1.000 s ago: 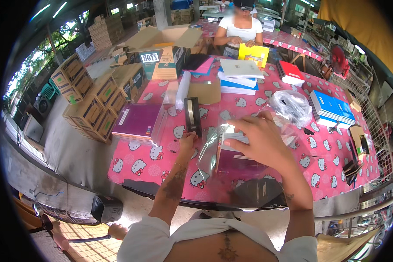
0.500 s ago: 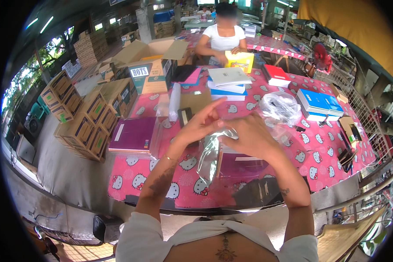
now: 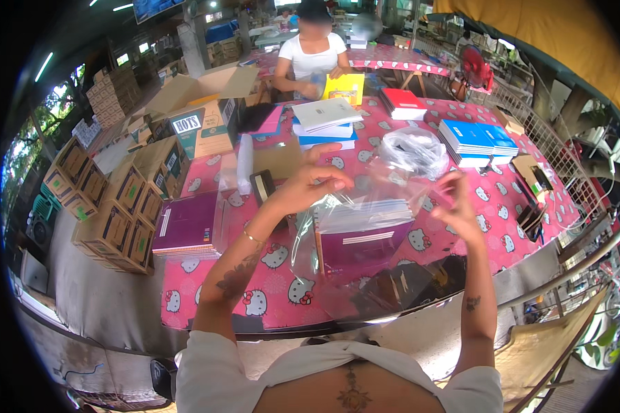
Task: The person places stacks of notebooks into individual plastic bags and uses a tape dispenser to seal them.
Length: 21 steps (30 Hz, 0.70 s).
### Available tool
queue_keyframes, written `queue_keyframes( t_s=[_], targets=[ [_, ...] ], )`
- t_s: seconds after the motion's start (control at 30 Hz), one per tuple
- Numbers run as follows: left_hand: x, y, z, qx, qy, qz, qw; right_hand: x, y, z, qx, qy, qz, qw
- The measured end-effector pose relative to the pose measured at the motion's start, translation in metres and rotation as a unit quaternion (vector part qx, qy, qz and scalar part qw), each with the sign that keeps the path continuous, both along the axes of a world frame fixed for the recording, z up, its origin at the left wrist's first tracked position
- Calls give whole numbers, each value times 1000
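At nine o'clock, stacked brown cardboard cartons (image 3: 110,213) with dark square labels stand beside the tabletop (image 3: 269,303), which is covered in a pink cloth printed with white cat faces. Toward eleven o'clock an open carton (image 3: 203,124) carries a dark rectangular label with white lettering. On the cloth at about nine o'clock from the hands lies a stack of purple notebooks (image 3: 186,224), and just right of it a black tape dispenser (image 3: 262,186). The left hand (image 3: 306,186) is raised at centre, fingers pinched on the top edge of a clear plastic bag (image 3: 355,234). The bag hangs above the tabletop between both hands; it holds a purple notebook pack (image 3: 362,237) with a white label strip and white page edges on top. The right hand (image 3: 458,206), at three o'clock, pinches the bag's other upper corner. Beyond, at one o'clock, lie a heap of clear bags (image 3: 413,151) and blue notebooks (image 3: 475,141).
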<state>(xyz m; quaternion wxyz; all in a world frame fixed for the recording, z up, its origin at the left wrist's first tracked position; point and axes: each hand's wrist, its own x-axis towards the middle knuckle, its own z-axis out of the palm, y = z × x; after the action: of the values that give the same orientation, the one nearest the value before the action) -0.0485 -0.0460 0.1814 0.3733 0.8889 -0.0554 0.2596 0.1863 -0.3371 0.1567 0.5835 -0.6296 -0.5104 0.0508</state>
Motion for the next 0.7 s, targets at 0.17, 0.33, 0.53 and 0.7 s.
queue_keyframes(
  t_s=[0.17,0.33,0.53,0.7],
  targets=[
    [4,-1,-18,39,-14,41,998,-31,43,-28,-131,-201,147,959],
    [-16,-5,-7,-78,-4,46,996,-25,27,-13,-32,-43,84,995],
    [-28,-9,0,-151,6,46,987,-25,40,-20,-149,-195,169,955],
    [-17,-14,-3,-68,22,70,995,-32,44,-19,-193,-291,242,905]
  ],
)
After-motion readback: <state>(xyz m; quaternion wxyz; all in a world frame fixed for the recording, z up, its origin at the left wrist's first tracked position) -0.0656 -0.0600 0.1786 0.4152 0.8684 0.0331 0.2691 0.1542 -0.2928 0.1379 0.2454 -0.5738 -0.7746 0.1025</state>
